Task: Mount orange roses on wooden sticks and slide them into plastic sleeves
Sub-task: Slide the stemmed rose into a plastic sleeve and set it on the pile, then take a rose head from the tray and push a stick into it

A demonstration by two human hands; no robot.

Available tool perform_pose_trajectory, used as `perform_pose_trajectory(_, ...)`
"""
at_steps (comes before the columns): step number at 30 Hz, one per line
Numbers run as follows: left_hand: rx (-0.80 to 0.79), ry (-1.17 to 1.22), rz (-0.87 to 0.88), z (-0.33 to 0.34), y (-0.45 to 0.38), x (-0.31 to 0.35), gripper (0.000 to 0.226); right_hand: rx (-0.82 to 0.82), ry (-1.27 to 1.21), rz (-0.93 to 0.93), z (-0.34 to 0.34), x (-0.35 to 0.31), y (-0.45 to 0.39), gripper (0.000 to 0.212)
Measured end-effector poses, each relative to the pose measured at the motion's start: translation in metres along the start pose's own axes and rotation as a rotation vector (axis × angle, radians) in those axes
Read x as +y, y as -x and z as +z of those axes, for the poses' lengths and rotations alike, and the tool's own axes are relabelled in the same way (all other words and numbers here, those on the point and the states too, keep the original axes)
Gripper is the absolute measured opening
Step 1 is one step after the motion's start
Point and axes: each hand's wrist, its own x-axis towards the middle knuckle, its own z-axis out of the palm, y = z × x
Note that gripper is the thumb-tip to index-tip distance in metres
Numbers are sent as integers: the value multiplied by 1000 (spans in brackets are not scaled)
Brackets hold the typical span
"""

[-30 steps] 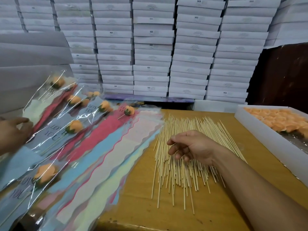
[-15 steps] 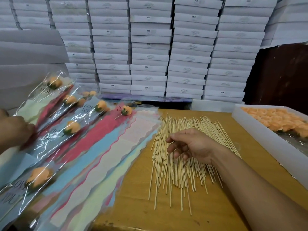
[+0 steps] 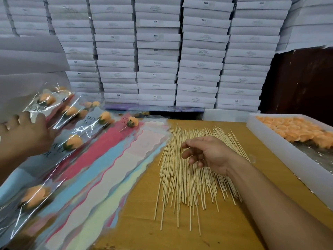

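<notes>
Wooden sticks [image 3: 189, 170]: loose pile, centre of desk [image 3: 261, 168]; right hand [image 3: 207, 154] above, grip loosely curled, grasping nothing visible. Sleeved orange roses [image 3: 73, 141]: left of frame, left hand [image 3: 27, 134] lying flat on them. Loose roses [image 3: 297, 129]: white tray, upper right.

The wooden sticks [image 3: 189, 170] are pale straw-yellow against the ochre-brown surface [image 3: 234, 222], and the roses [image 3: 295, 130] in the white tray [image 3: 281, 150] are soft peach-orange. The plastic sleeves [image 3: 100, 170] are clear with wavy-edged bands of colour — red, sky blue, pale pink, light yellow-green — and some carry dark "LOVE YOU" lettering. The sleeved roses [image 3: 74, 141] are the same orange with dark green bases, while the stacked boxes [image 3: 156, 51] behind are white with small grey print.
</notes>
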Motion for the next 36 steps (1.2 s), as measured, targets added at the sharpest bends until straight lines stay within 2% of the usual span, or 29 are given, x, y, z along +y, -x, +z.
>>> perform_pose_trajectory(3,42,193,100,-12,15,22,61,0,-13,-12,2,-1,0,22)
perform_pose_trajectory(6,30,266,191,-31,37,71,56,43,-45,-48,0,-4,0,21)
perform_pose_trajectory(14,-174,599,542,-66,123,236,48,323,-129,-108,-22,-7,-1,16)
perform_pose_trajectory(19,-277,785,486,-78,171,310,38,368,-131,-109,-28,-2,-7,15)
perform_pose_trajectory(23,-273,918,407,-76,194,332,21,413,-67,-103,-35,5,-12,13)
perform_pose_trajectory(28,-207,919,431,-64,208,330,29,488,249,-89,-42,15,-15,14)
perform_pose_trajectory(30,-155,914,442,-62,210,329,28,487,509,-47,-46,15,-13,18)
perform_pose_trajectory(33,-119,910,445,-60,211,331,26,495,1094,118,-61,3,-11,28)
perform_pose_trajectory(36,-116,908,449,-60,212,332,25,657,1261,149,-86,-24,-12,20)
